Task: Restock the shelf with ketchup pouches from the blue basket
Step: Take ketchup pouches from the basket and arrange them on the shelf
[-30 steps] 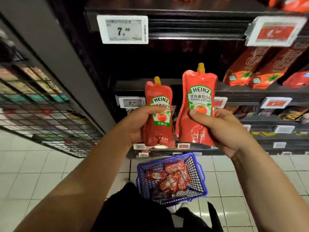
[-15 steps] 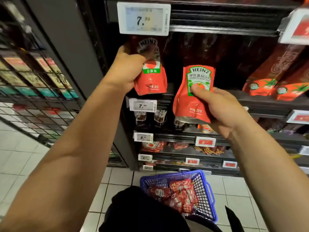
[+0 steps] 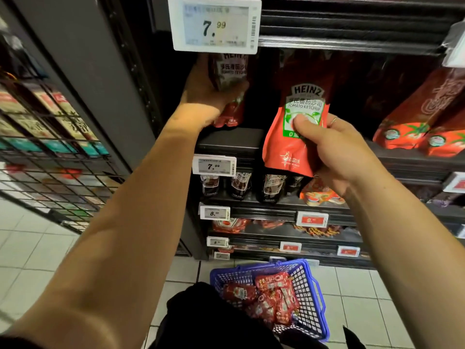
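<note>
Now the left hand (image 3: 211, 93), which a moment ago held its ketchup pouch (image 3: 230, 79) lower, has pushed it into the dark shelf (image 3: 227, 142) upper centre, fingers clenched round it. The right hand (image 3: 337, 149) pinches a second pouch (image 3: 289, 137) mid-frame, unshelved. More wait in the blue basket (image 3: 308, 308), bottom centre.

The left hand (image 3: 208, 94) holds one ketchup pouch (image 3: 230, 81) at eleven o'clock, under the price tag (image 3: 215, 25); the right hand (image 3: 334, 149) holds another pouch (image 3: 289, 144) at one o'clock — basket (image 3: 310, 298) of pouches at six, on the floor.
</note>
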`<state>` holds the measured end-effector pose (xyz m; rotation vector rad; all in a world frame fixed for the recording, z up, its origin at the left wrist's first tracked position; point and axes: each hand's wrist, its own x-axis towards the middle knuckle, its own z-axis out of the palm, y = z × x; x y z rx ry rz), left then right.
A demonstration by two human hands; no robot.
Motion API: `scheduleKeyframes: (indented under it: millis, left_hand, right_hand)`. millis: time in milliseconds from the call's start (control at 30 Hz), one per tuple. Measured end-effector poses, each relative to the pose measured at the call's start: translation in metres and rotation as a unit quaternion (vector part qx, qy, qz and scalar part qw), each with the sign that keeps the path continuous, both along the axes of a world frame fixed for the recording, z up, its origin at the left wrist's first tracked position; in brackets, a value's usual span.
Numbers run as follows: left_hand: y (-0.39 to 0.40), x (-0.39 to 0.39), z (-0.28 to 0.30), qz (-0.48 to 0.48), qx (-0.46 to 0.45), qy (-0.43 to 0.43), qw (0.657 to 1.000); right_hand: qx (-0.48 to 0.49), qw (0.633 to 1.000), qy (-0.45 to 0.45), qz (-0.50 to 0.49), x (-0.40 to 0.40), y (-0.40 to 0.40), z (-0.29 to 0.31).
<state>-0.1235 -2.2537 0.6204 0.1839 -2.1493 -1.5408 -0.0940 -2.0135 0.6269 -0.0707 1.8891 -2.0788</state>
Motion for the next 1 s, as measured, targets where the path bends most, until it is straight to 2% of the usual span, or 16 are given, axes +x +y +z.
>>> scheduleKeyframes:
  millis: [100, 200, 300, 600, 767, 900, 1000]
  left_hand:
    - [-0.003, 0.010, -0.011, -0.034, -0.032, -0.042, 0.998]
    - [-0.007, 0.016, -0.016, -0.032, -0.042, -0.040, 0.998]
    - [-0.013, 0.016, -0.016, 0.000, -0.047, -0.035, 0.998]
    - [-0.017, 0.001, -0.029, 0.097, -0.131, -0.092, 0.982]
    - [-0.018, -0.005, -0.036, 0.121, -0.157, -0.127, 0.972]
    - [-0.017, -0.008, -0.035, 0.139, -0.210, -0.147, 0.957]
    - [-0.011, -0.009, -0.030, 0.150, -0.202, -0.159, 0.955]
  right_hand:
    - [0.019, 1.000, 0.022, -0.013, -0.009, -0.003, 0.003]
    - [0.023, 0.999, 0.030, -0.027, -0.018, -0.004, 0.007]
    - [0.029, 0.998, 0.048, -0.035, -0.028, -0.007, 0.012]
    - [0.079, 0.990, 0.102, -0.060, -0.067, -0.032, -0.003]
    - [0.175, 0.953, 0.238, -0.072, -0.092, -0.054, -0.015]
    - [0.213, 0.935, 0.276, -0.066, -0.108, -0.067, -0.023]
    - [0.248, 0.926, 0.281, -0.043, -0.113, -0.074, -0.025]
